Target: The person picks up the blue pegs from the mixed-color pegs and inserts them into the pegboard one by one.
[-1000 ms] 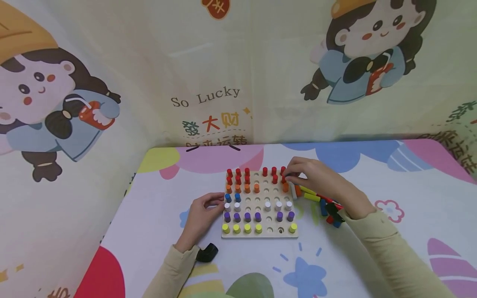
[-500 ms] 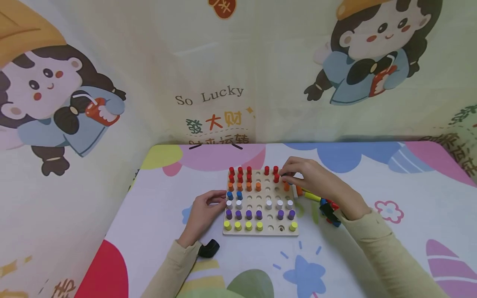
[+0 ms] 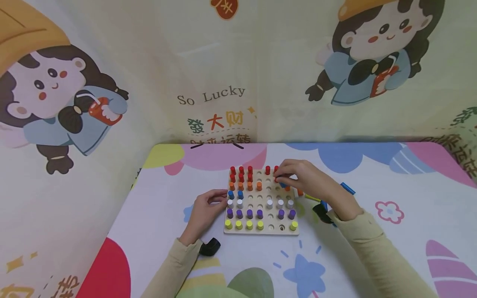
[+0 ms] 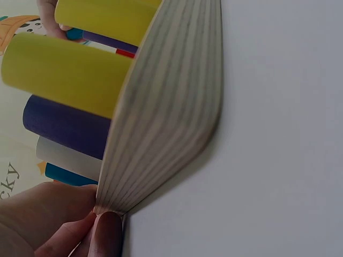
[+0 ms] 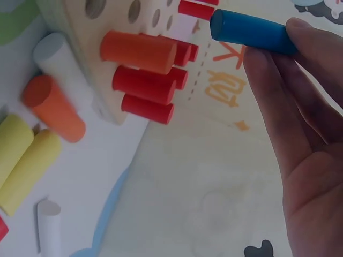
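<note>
A wooden pegboard (image 3: pixel 261 232) lies on the table with rows of red, orange, blue, white, purple and yellow pegs, and several bare holes. My left hand (image 3: pixel 204 211) grips its left edge; the left wrist view has thumb and fingers at the board's edge (image 4: pixel 166 91). Over the board's right half, my right hand (image 3: pixel 307 184) pinches a blue peg (image 5: pixel 252 31) between thumb and fingertips. That peg is apart from the board in the right wrist view, tilted slightly. In the head view the right hand hides some red pegs at the back right.
Right of the board lie loose pegs: an orange peg (image 5: pixel 52 107), yellow pegs (image 5: pixel 31 172), white ones, and a blue one (image 3: pixel 348 188) farther right. The right forearm partly covers this pile. A patterned cloth wall (image 3: pixel 283 120) rises behind the table.
My right hand has moved left over the board, and the blue peg in its fingers has come into sight. My left hand stays at the board's edge. The head view has shifted slightly.
</note>
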Demonstrator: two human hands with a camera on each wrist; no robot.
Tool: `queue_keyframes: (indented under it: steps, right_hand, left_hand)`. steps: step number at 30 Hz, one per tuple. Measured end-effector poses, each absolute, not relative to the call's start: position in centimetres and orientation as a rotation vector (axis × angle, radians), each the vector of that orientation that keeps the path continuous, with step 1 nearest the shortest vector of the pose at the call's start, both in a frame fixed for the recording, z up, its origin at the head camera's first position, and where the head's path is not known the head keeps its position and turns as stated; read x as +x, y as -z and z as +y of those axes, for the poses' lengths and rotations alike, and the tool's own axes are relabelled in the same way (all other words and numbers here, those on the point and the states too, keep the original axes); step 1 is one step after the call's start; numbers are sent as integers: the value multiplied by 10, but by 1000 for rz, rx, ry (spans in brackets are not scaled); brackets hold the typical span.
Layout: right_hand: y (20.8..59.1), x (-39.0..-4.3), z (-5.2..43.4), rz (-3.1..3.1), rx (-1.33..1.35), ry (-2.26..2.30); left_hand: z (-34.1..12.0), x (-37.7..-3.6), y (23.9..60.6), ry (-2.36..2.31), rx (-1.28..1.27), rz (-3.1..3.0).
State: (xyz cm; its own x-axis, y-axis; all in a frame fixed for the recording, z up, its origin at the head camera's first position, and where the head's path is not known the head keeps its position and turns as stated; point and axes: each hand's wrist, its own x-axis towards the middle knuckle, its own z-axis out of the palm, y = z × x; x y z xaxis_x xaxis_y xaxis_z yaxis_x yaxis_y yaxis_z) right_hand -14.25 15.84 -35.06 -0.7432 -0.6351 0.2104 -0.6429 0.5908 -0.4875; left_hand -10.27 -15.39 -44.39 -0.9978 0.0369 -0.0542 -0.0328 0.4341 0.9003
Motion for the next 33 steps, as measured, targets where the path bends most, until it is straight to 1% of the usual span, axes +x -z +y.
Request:
queue_keyframes:
  steps: [9, 20, 25, 33]
  right_hand:
    - [347, -139, 148, -2844, 1128, -918]
    - [343, -139, 142, -2841, 1145, -967]
    - [347, -140, 133, -2831, 1167, -986]
    - [344, -143, 125, -2852, 1158, -985]
  left_hand:
    - [-155, -97, 446, -1631, -10, 2591]
    - [-155, -98, 445, -1670, 27, 2583]
    - [-158, -96, 446, -1684, 14, 2579]
    - [-155, -103, 443, -1639, 32, 2604]
